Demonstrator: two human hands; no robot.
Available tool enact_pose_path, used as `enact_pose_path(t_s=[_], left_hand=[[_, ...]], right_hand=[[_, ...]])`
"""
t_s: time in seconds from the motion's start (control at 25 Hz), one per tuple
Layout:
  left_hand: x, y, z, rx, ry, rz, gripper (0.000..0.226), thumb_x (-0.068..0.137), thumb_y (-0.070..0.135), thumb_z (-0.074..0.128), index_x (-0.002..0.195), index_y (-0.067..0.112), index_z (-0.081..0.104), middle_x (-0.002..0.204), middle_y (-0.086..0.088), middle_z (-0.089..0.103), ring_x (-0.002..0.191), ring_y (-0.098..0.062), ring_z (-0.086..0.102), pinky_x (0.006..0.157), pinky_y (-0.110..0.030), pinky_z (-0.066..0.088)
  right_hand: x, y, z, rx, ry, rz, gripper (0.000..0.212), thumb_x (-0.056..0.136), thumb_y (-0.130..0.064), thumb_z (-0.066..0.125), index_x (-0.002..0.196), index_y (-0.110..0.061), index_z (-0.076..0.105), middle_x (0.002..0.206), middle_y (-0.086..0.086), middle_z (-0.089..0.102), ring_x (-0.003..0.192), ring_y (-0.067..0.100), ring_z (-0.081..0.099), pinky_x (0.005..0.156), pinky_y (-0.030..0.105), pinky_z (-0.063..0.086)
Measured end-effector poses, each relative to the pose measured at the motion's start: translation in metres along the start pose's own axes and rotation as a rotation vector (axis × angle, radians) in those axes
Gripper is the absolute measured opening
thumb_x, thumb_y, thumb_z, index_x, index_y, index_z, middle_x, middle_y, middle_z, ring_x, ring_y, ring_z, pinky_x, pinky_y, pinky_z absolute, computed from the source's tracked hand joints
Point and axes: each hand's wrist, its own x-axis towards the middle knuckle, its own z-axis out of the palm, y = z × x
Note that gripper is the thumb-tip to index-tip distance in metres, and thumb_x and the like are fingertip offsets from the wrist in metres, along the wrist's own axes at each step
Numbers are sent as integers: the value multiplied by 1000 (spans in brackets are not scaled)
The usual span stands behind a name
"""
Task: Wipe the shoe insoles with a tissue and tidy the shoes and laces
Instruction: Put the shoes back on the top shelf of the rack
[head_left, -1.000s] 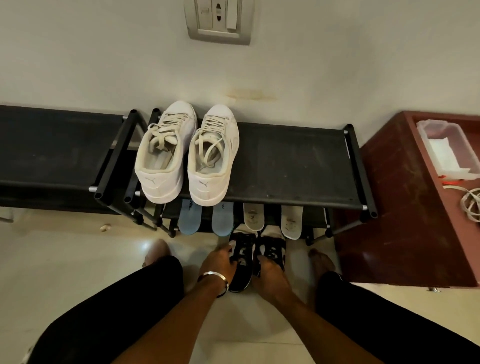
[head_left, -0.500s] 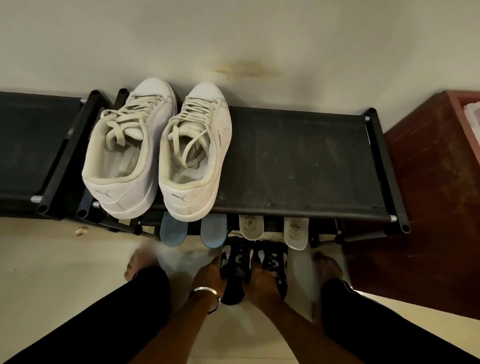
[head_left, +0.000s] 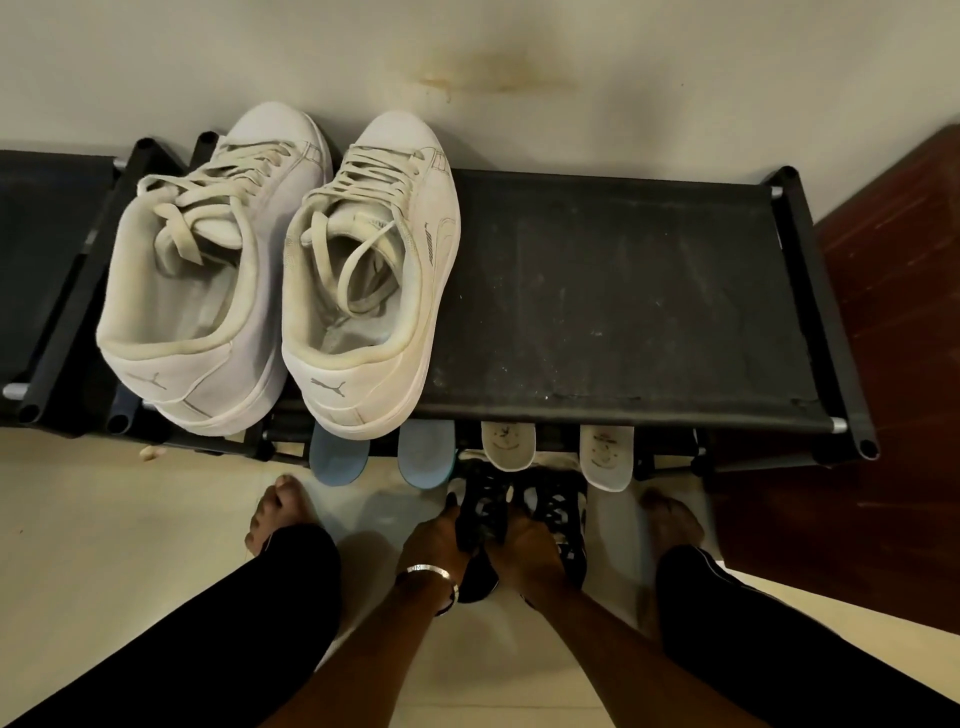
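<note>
Two white sneakers stand side by side on the left of the black rack's top shelf, laces loose in their openings. On the floor below, a pair of black patterned shoes sits toes to the rack. My left hand and my right hand both grip the left black shoe; the right black shoe lies beside it. Two blue insoles and two white insoles stick out from under the shelf.
A second black rack adjoins at the left. A dark red wooden cabinet stands at the right. My bare feet rest on the pale tiled floor either side of the black shoes. The wall is right behind the rack.
The view has dipped and moved closer to the rack, so the wall switch and the cabinet top left the frame. Both hands have stayed on the left black shoe.
</note>
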Motion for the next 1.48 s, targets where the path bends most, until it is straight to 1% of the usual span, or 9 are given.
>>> enact_pose_path(t_s=[0.16,0.2,0.24,0.4,0.52,0.68,0.84,1.28,1.48], left_hand=[[-3,-7,2,-40,-53,8,78,79,36,75,147,29,36,115,-4,70,107,-26,65,91,-35,51],[-4,-7,2,-27,-45,3,76,82,33,73,147,30,34,115,-5,69,107,-26,65,92,-36,51],[-4,-8,4,0,-17,6,72,86,33,68,148,31,32,115,-6,69,107,-27,65,92,-37,51],[-3,-7,7,95,109,33,49,96,36,52,143,24,41,113,-7,70,106,-25,66,90,-33,51],[-2,-9,5,89,111,63,44,95,36,55,136,23,49,116,-6,70,110,-25,65,92,-32,50],[-11,-9,2,140,116,74,35,91,39,57,122,21,55,108,-5,71,103,-25,67,86,-32,53],[-37,-7,-9,167,106,74,32,90,40,55,116,21,56,102,-7,72,97,-28,68,83,-34,54],[-156,12,-62,111,134,124,40,80,28,66,119,25,59,98,-3,73,93,-23,69,79,-26,53],[-211,24,-83,158,143,186,41,83,30,66,123,30,59,104,-1,72,99,-20,67,78,-19,46]], right_hand=[[-1,6,2,-77,-75,-82,64,93,-38,60,147,-16,34,134,8,59,127,27,54,110,36,38],[-1,10,5,-187,11,-136,68,91,-36,61,148,-13,32,135,11,59,127,29,55,112,37,32],[-2,13,8,-354,195,-195,70,86,-35,66,144,-8,38,132,16,60,124,32,57,114,40,25],[6,25,27,-636,251,-138,69,59,-34,90,116,-2,70,118,27,65,113,41,61,110,51,23],[6,26,26,-613,161,-182,68,76,-44,76,133,-12,61,127,19,64,122,37,57,114,52,24],[-7,24,16,-434,146,-223,48,96,-36,55,141,-19,50,131,8,63,124,25,58,114,38,35],[-31,8,3,-423,185,-299,31,93,-33,60,121,-23,67,115,3,71,111,24,66,102,35,45],[-127,-28,-57,-210,-45,-197,27,85,-18,58,103,-3,71,104,15,72,100,30,67,87,28,53],[-182,-39,-74,-226,-61,-188,24,83,-11,55,97,0,71,94,13,71,95,29,67,65,20,42]])
